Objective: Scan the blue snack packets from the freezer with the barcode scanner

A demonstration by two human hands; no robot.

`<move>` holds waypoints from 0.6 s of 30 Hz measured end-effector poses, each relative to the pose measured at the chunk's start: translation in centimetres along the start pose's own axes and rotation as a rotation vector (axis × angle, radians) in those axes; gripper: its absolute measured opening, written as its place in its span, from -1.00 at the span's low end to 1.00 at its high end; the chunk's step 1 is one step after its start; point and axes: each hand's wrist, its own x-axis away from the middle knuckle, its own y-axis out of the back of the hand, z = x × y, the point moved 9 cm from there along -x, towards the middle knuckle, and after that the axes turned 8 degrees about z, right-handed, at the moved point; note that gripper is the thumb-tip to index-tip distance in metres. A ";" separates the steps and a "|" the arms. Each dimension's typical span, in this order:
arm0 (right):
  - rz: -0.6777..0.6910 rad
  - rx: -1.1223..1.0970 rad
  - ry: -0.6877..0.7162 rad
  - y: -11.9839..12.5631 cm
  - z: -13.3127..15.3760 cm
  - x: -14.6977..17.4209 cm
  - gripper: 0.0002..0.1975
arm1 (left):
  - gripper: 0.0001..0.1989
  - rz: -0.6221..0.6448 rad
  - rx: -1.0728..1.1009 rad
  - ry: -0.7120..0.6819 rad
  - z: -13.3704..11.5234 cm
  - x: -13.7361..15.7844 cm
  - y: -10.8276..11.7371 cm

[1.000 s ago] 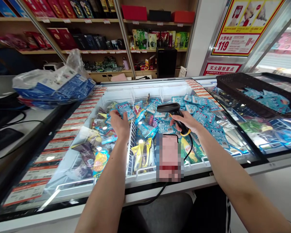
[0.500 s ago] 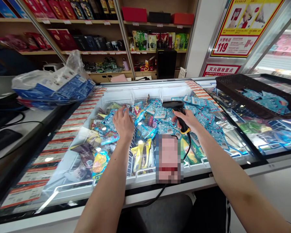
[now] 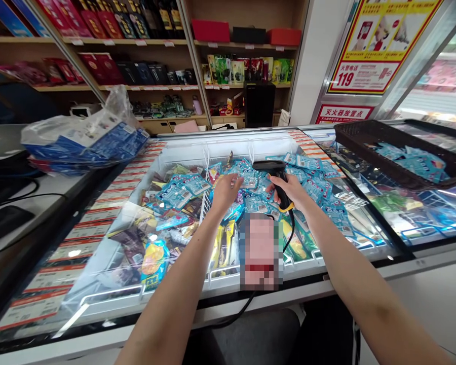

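A black barcode scanner [image 3: 269, 166] with yellow trim is in my right hand [image 3: 292, 190], its head pointing left over the heap of packets. The fingers wrap around its handle, and a black cable hangs from the grip's lower end. My left hand [image 3: 228, 191] reaches over the pile just left of the scanner. Its fingers are partly spread and lightly bent beside a light-blue packet [image 3: 250, 179]; whether they touch it I cannot tell. More blue packets [image 3: 184, 190] lie in a group to the left, on top of other wrapped goods in the freezer.
A chest freezer [image 3: 307, 266] with a glass top and wire baskets spans the front. A blurred-out phone-like object [image 3: 261, 253] is at its near edge. Plastic-wrapped blue packs [image 3: 87, 139] are at left, a dark basket [image 3: 399, 152] of blue packets at right, shelves behind.
My left hand has moved right, from the left group of blue packets to the pile near the scanner. The right hand keeps the scanner in about the same place.
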 end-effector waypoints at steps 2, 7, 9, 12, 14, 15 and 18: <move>0.005 0.008 0.005 0.0 0.0 0.0 -0.68 | -0.51 -0.018 -0.084 0.033 -0.9 -0.8 -0.8; 0.008 0.006 -0.004 -0.2 0.3 0.1 -0.67 | -0.36 -0.039 -0.232 0.173 -1.0 -1.7 -1.8; 0.009 0.008 -0.010 -0.3 0.4 0.2 -0.67 | -0.34 0.008 -0.238 0.183 -0.6 -1.8 -2.0; 0.008 0.006 -0.018 -0.2 0.3 0.1 -0.66 | -0.37 0.053 -0.192 0.188 0.6 -1.6 -1.8; 0.014 0.005 -0.022 -0.2 0.0 0.0 -0.66 | -0.41 0.003 -0.140 0.192 1.5 -0.9 -0.9; 0.020 0.004 -0.021 -0.2 -0.1 0.0 -0.65 | -0.45 -0.043 -0.109 0.189 2.0 -0.5 -0.2; 0.036 0.004 -0.002 -0.3 -0.1 0.0 -0.65 | -0.66 -0.172 0.000 0.150 3.1 1.0 1.6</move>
